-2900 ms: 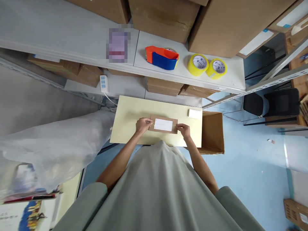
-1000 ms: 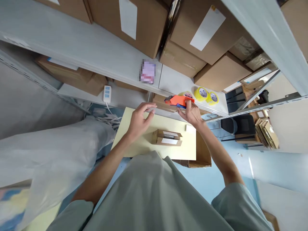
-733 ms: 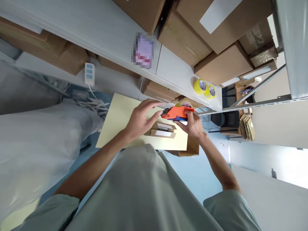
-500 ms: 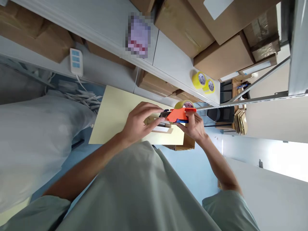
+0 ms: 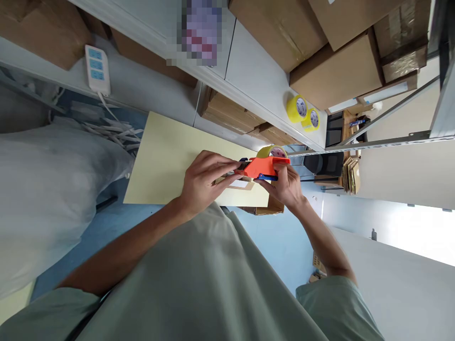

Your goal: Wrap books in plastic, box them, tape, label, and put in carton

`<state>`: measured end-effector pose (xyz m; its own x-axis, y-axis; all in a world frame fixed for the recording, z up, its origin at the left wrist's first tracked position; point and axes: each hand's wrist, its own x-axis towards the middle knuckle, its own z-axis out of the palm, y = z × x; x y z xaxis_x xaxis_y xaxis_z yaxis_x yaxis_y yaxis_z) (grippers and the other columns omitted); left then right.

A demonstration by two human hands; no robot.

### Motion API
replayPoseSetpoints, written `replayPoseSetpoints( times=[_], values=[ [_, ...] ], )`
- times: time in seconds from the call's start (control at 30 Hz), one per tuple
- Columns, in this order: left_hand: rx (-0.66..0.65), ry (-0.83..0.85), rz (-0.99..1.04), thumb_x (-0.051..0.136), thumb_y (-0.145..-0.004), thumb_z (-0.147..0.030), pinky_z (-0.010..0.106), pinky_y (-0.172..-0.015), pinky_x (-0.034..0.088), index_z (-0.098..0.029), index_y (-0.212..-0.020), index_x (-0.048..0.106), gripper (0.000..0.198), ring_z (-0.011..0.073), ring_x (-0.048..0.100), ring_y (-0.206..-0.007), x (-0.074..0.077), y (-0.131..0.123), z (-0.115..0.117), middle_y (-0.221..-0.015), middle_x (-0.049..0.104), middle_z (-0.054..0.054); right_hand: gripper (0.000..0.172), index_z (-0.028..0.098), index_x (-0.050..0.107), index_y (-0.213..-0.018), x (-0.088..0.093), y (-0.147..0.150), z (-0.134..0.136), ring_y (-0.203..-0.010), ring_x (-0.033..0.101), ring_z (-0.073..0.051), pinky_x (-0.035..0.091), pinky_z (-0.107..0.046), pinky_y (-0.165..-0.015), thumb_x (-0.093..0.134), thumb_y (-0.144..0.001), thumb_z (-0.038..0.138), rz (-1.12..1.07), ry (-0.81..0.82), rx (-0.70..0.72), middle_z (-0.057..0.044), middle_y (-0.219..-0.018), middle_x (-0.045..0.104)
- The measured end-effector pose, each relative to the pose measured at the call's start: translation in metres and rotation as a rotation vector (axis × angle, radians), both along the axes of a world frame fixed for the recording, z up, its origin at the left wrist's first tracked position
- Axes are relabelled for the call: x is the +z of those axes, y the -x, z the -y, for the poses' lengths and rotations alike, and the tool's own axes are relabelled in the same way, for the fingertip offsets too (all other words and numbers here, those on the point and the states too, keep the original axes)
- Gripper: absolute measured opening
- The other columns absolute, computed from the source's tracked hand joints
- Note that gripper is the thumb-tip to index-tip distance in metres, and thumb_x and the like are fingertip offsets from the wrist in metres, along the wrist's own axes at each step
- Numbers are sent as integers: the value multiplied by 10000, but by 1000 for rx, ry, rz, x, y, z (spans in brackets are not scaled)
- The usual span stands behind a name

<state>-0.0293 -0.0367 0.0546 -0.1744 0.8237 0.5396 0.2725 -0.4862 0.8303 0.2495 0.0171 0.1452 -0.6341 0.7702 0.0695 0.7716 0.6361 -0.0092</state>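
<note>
My right hand [image 5: 287, 185] is wrapped around the handle of an orange tape dispenser [image 5: 262, 167] with blue parts. A roll of yellow tape [image 5: 272, 151] sits on it. At the dispenser's dark front end, the thumb and fingertips of my left hand [image 5: 208, 177] close in a pinch; whether they also hold the loose tape end is too small to tell. Just below lies a small brown cardboard box [image 5: 249, 186] with a white label, partly hidden by my left hand and the dispenser. It rests on the pale yellow tabletop [image 5: 159, 161].
Two yellow tape rolls [image 5: 296, 109] stand on the grey shelf [image 5: 256, 90], with large cardboard boxes [image 5: 341, 71] behind. A white power strip [image 5: 97, 70] hangs at the left. An open carton [image 5: 273, 206] is below the tabletop's right end. A big pale sack [image 5: 60, 199] fills the left side.
The camera view has shifted slightly. My left fingers have closed more tightly at the dispenser's front end. My right hand keeps the same grip.
</note>
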Motion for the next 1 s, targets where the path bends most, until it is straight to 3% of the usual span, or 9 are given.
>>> replayPoseSetpoints(
  times=[0.5, 0.63, 0.73, 0.87, 1.0],
  values=[
    [-92, 140, 59, 798, -1032, -538, 435, -951, 623, -391, -1210, 862, 239, 229, 760, -985, -13, 13, 7, -1049, 850, 17, 657, 209, 636, -1372, -15, 7, 1, -1076, 816, -387, 736, -534, -901, 682, -1029, 768, 60, 106, 47, -203, -1149, 793],
    [-176, 223, 113, 851, -960, -629, 431, -971, 640, -371, -1149, 878, 322, 252, 756, -1026, -19, 16, 6, -1020, 844, 27, 666, 230, 622, -1380, -18, 5, 3, -1077, 810, -376, 731, -516, -881, 668, -1025, 792, 47, 130, 68, -192, -1187, 796],
    [-295, 337, 206, 899, -883, -682, 423, -956, 663, -334, -1100, 888, 410, 273, 764, -1041, -23, 21, 3, -1020, 831, 49, 687, 244, 606, -1418, -16, 5, 7, -1053, 811, -363, 724, -491, -845, 696, -1011, 789, 29, 156, 88, -174, -1185, 803],
    [-447, 588, 394, 839, -927, -661, 422, -871, 683, -260, -1042, 887, 420, 269, 780, -941, -34, 23, -2, -1006, 822, 76, 709, 234, 621, -1395, -11, 7, 13, -964, 820, -342, 703, -455, -795, 682, -1000, 819, 53, 208, 72, -146, -1088, 825],
    [-509, 743, 522, 897, -832, -704, 424, -798, 680, -205, -945, 853, 514, 256, 772, -841, -51, 11, -5, -910, 807, 79, 766, 244, 653, -1357, -4, 15, 19, -928, 828, -330, 673, -424, -758, 672, -957, 896, 122, 289, 1, -132, -1100, 842]
  ],
)
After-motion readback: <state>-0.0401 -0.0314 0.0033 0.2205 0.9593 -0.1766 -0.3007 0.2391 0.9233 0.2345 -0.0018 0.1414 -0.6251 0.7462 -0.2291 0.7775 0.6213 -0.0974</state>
